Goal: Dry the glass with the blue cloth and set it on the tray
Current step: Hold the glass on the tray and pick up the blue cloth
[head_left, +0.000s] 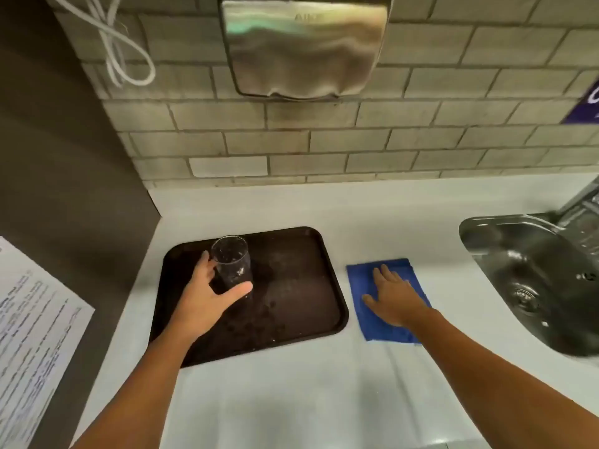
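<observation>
A clear drinking glass (232, 261) stands upright on the dark brown tray (301, 286), toward its left side. My left hand (207, 296) wraps around the glass, thumb on its right and fingers on its left. The blue cloth (356, 280) lies flat on the white counter just right of the tray. My right hand (393, 298) rests palm down on the cloth with its fingers spread. Small drops or specks dot the tray's near part.
A steel sink (531, 273) is set into the counter at the right. A steel hand dryer (304, 47) hangs on the tiled wall above the tray. A dark panel (64, 157) bounds the left side, with a printed sheet (29, 335) below it.
</observation>
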The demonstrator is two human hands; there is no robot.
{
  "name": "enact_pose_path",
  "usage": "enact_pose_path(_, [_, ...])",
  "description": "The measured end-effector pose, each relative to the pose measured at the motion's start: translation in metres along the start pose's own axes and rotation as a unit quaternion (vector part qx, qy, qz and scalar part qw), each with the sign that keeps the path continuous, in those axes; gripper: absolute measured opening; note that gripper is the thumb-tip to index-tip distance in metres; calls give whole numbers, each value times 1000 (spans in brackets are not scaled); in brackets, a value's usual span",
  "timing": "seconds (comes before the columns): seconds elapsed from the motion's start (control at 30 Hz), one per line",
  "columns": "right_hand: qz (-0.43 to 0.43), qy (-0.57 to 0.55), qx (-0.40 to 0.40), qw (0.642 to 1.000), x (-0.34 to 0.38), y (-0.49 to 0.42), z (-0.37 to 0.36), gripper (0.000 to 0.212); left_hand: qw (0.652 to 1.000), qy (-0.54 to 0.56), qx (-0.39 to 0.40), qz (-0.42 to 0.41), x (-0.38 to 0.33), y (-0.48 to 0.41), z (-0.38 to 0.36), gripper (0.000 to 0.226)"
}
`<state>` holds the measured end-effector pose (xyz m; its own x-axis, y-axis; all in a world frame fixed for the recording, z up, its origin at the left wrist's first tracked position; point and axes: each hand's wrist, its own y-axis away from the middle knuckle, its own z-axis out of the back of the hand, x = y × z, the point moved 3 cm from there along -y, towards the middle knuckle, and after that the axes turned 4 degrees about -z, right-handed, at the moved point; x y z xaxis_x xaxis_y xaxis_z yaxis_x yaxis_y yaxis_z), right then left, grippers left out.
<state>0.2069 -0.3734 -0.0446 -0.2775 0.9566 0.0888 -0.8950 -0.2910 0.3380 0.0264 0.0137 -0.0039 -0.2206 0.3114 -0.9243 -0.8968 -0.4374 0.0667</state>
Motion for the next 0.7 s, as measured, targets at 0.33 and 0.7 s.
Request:
enact_pose_path(0.33, [-38,31,-61,997,6,11,-17,54,995,-50,-83,13,10,-9,-22,98])
enact_pose_path(0.7, [-114,-382,-179,900,13,24,25,27,992,18,-115,45,-5,-19,-21,59])
